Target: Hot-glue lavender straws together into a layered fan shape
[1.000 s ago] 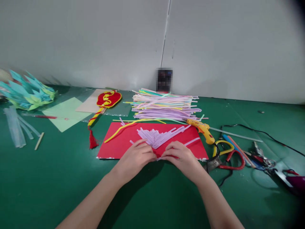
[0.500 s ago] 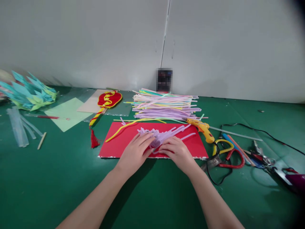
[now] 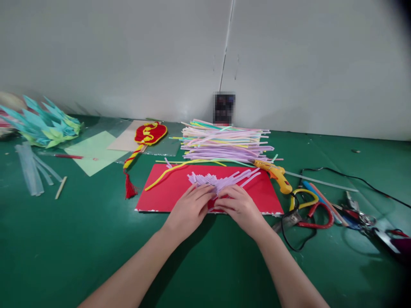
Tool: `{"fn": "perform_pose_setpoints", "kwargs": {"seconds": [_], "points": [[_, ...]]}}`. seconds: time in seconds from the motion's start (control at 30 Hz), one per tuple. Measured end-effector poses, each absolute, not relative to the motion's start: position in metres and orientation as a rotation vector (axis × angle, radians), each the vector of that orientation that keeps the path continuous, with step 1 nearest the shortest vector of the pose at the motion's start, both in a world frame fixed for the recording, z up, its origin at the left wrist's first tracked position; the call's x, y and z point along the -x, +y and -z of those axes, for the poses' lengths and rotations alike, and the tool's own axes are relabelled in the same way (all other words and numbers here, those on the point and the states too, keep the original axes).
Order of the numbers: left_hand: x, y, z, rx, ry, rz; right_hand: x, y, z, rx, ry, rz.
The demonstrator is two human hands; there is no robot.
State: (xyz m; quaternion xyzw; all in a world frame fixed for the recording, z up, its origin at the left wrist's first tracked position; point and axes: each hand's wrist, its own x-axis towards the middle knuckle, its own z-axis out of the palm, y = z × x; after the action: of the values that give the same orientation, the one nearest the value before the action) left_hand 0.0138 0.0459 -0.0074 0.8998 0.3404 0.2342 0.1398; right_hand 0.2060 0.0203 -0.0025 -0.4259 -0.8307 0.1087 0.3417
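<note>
Woven lilac pipe cleaners [image 3: 205,178] lie over a red board [image 3: 167,199], a braided patch on the left and loose ends fanning out to the upper right. My left hand [image 3: 192,206] is closed over the lower left of the weave, fingers bent down on it. From the other side my right hand [image 3: 240,207] pinches the strands close to its bottom point. The two sets of fingertips almost meet, hiding the lower part of the weave. A yellow pipe cleaner [image 3: 167,172] curves across the board's left half.
A bundle of pastel pipe cleaners [image 3: 224,141] lies behind the board. On the right are a yellow glue gun [image 3: 276,174], red-and-yellow-handled scissors [image 3: 324,222] and a black cord [image 3: 346,175]. To the left are a red tasselled fan [image 3: 150,133], glue sticks [image 3: 30,171] and a folded-paper piece [image 3: 48,124].
The view has shifted slightly, so everything sits a little further right. My left fingers have moved down the weave, uncovering more of its top. The right hand stays at the lower strands.
</note>
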Motion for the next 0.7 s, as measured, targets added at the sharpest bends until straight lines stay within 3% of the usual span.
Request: {"fn": "perform_pose_setpoints", "kwargs": {"seconds": [0.43,0.7], "points": [[-0.017,0.034,-0.006,-2.594,0.949,-0.745,-0.198,0.012,-0.012,1.065,-2.172,-0.303],[-0.016,0.045,0.007,-2.576,0.985,-0.683,-0.212,0.024,0.010,1.127,-2.109,-0.261]]}}
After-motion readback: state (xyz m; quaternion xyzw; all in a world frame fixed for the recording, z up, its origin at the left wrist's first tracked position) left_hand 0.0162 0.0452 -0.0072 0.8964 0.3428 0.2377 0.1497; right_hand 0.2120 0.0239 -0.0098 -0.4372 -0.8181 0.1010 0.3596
